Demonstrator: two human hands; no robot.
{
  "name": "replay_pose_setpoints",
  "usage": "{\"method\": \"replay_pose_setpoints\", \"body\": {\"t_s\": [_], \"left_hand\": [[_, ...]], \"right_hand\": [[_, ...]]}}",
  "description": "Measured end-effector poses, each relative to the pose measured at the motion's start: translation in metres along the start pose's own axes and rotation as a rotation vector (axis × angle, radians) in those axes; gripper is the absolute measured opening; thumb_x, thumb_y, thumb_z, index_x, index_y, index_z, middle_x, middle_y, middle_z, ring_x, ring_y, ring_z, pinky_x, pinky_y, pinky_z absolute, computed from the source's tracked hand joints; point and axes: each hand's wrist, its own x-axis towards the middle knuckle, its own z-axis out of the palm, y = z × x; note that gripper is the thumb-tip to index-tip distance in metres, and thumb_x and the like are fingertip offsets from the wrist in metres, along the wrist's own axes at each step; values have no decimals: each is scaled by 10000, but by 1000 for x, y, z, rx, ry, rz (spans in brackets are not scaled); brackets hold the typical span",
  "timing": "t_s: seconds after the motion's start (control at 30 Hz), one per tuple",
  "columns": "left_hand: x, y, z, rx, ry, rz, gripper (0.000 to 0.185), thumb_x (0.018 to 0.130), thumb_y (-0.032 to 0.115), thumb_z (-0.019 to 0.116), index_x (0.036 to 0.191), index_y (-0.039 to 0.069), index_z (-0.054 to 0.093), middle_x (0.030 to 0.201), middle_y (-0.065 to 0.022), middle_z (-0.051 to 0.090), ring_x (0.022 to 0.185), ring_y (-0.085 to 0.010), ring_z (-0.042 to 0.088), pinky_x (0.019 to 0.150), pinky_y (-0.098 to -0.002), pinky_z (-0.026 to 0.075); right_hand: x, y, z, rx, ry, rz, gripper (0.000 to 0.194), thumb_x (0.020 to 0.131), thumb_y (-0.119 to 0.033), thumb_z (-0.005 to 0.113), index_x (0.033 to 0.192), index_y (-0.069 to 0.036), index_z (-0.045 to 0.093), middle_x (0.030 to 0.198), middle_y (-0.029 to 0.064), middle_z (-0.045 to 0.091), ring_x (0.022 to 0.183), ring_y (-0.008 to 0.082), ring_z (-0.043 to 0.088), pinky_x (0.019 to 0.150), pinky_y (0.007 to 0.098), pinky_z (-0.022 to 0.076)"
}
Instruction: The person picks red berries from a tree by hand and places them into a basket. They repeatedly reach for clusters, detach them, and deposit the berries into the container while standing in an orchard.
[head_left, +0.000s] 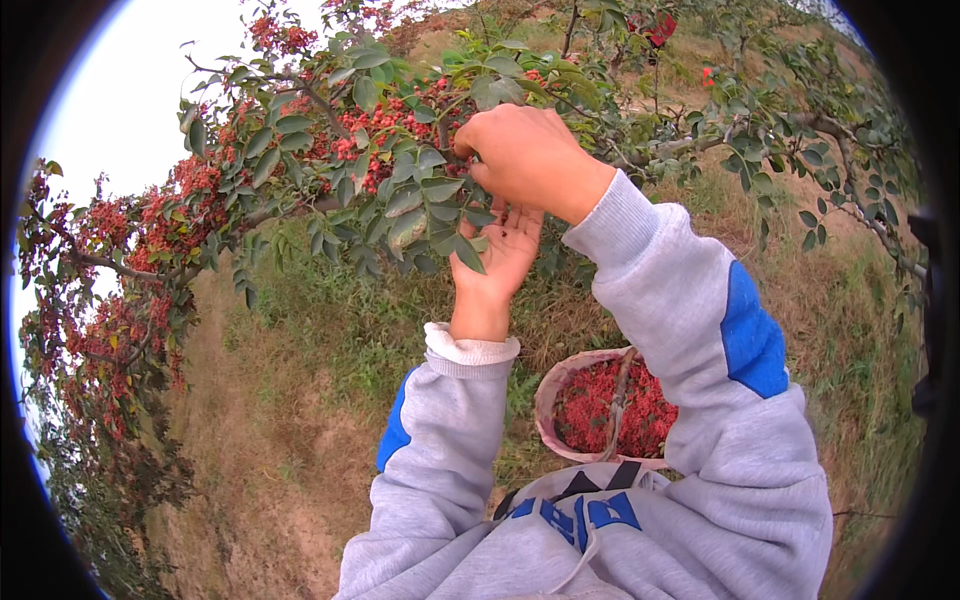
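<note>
My left hand (502, 244) is held palm up under a leafy branch, its fingers spread and partly behind leaves; a few small dark bits lie on the palm. Just above it, my right hand (529, 157) bends its fingers inward among the leaves beside a cluster of small red berries (382, 124). Its fingertips are partly hidden, so what they pinch cannot be told. Green compound leaves (420, 199) hang in front of and left of both hands. Below my right forearm stands a basket (550, 427) with a wooden handle, filled with red berry clusters.
A long branch (262, 214) with many red clusters (154, 221) runs to the left. Another bare-barked branch (825, 124) reaches right. Dry and green grass (330, 360) covers the ground below. Red objects (661, 30) show among the far leaves.
</note>
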Motion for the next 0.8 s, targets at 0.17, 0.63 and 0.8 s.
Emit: {"method": "replay_pose_setpoints", "body": {"t_s": [0.17, 0.63, 0.8], "left_hand": [[1, 0, -1, 45, 22, 14, 386, 858, 289, 330, 1047, -36, 418, 1189, -163, 380, 1152, -294, 349, 992, -434, 261], [0, -2, -3, 27, -28, -4, 392, 851, 287, 349, 1072, -33, 396, 1201, -157, 359, 1155, -284, 340, 1001, -418, 251], [2, -2, 1, 0, -25, -23, 379, 843, 269, 364, 1075, -29, 395, 1146, -151, 383, 1113, -292, 369, 990, -438, 265]], "right_hand": [[-9, -1, 3, 60, 205, -63, 72, 646, -90, 549, 693, -45, 581, 729, 141, 603, 711, 306, 594, 607, 402, 470], [0, -5, 1, 15, 31, -5, 107, 647, -121, 570, 726, -60, 610, 737, 128, 608, 722, 289, 598, 613, 394, 467], [7, -5, -1, -1, -63, -30, 106, 641, -137, 602, 702, -52, 618, 751, 130, 613, 732, 285, 604, 626, 392, 473]]}}
